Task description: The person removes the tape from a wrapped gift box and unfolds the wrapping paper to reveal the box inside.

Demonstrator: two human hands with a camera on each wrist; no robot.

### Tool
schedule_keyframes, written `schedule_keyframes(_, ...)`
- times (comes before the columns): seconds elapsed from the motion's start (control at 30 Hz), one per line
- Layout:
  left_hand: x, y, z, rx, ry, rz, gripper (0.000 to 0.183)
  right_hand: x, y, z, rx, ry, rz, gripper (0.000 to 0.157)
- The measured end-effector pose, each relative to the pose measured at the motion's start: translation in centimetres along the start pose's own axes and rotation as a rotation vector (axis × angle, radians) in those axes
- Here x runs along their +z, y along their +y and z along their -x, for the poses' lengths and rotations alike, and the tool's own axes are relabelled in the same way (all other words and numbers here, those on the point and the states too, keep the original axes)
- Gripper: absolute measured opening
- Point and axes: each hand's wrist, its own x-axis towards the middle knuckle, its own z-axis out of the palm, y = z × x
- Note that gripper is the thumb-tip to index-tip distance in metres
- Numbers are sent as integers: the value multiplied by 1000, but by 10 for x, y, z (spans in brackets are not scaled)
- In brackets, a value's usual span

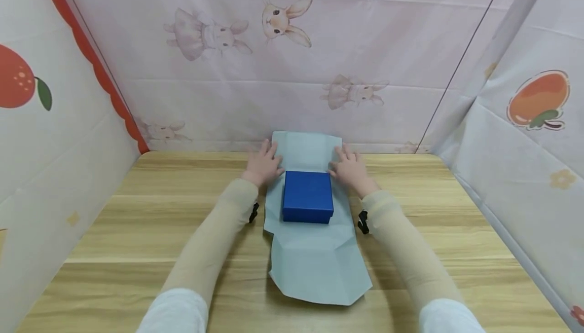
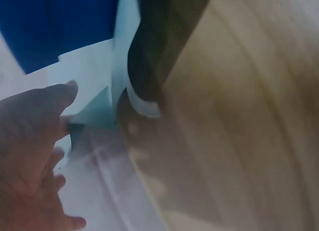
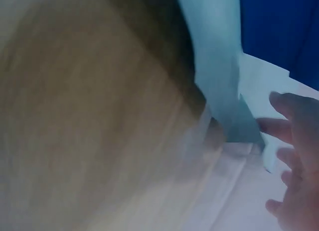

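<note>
A blue lidded box [image 1: 307,196] sits on a long sheet of creased light-blue paper [image 1: 315,267] on the table. My left hand [image 1: 263,164] is at the paper's far left edge, fingers spread, fingertips right at the paper beyond the box. Opposite it, my right hand [image 1: 350,168] touches the far right edge in the same way. In the left wrist view, a folded paper flap [image 2: 97,111] stands against the fingers below the box's corner. The right wrist view has another paper edge [image 3: 244,124] against the index finger, with the thumb apart from it.
A wood-grain table [image 1: 182,211] lies under everything. Behind it hangs a cloth backdrop [image 1: 255,105] printed with rabbits, close to the paper's far end. Side cloths [image 1: 524,171] rise along both table edges.
</note>
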Motion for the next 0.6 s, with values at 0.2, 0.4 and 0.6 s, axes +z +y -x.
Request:
schedule_keyframes(0.2, 5, 3, 5, 71, -191, 19, 58, 5, -2, 7, -69, -186, -50, 47)
schedule_keyframes(0.4, 9, -7, 7, 89, -303, 134, 67, 12, 8, 6, -46, -301, -170, 56)
schedule_keyframes(0.6, 8, -11, 10, 90, -341, 153, 72, 13, 15, 5, -54, -349, -207, 60)
